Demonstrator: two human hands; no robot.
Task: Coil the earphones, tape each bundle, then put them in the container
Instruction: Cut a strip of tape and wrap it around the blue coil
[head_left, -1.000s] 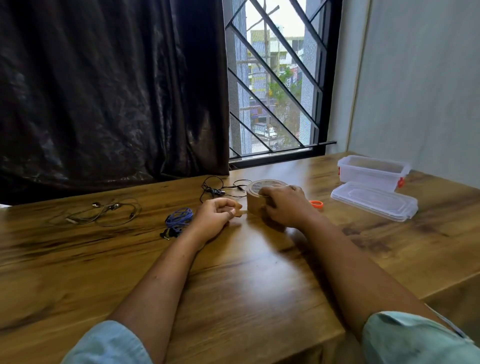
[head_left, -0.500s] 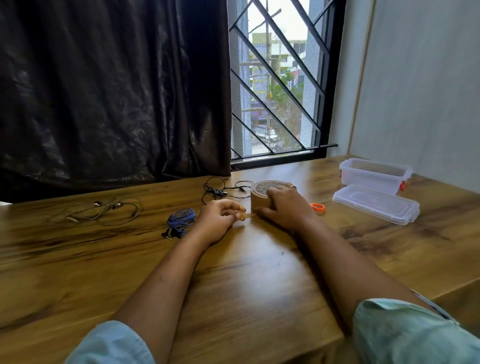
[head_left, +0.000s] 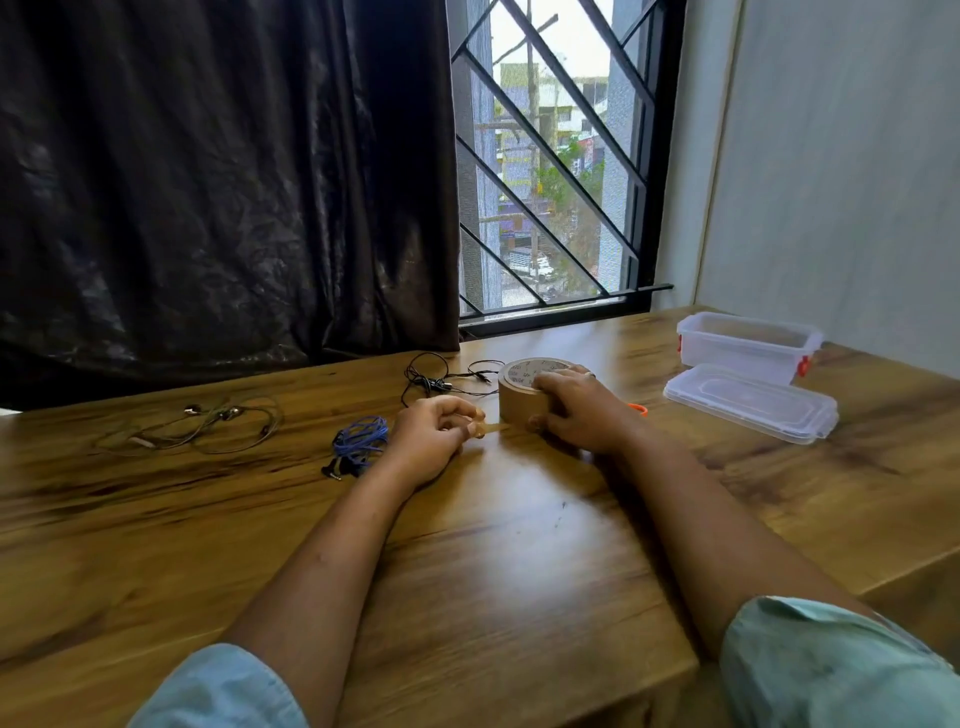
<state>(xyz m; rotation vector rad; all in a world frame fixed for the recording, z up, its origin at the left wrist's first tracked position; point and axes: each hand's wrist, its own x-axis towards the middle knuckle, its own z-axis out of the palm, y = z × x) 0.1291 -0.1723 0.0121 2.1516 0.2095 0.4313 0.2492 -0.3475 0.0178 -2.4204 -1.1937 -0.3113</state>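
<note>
A brown tape roll (head_left: 521, 395) lies flat on the wooden table (head_left: 519, 561). My right hand (head_left: 582, 410) grips the roll from the right, fingers over its top. My left hand (head_left: 434, 436) pinches the free end of the tape (head_left: 493, 427) and holds a short strip drawn out to the left. A coiled blue earphone bundle (head_left: 358, 441) lies just left of my left hand. Loose black earphones (head_left: 436, 379) lie behind the roll. A grey pair (head_left: 197, 426) lies uncoiled at the far left. The clear container (head_left: 748, 345) stands open at the right.
The container's clear lid (head_left: 750, 402) lies flat in front of it. An orange object (head_left: 638, 409) peeks out behind my right wrist. A dark curtain and a barred window stand behind the table. A white wall borders the right side.
My left hand has drawn the tape end a little further left from the roll. My right hand has shifted on the roll, with fingers now over its top.
</note>
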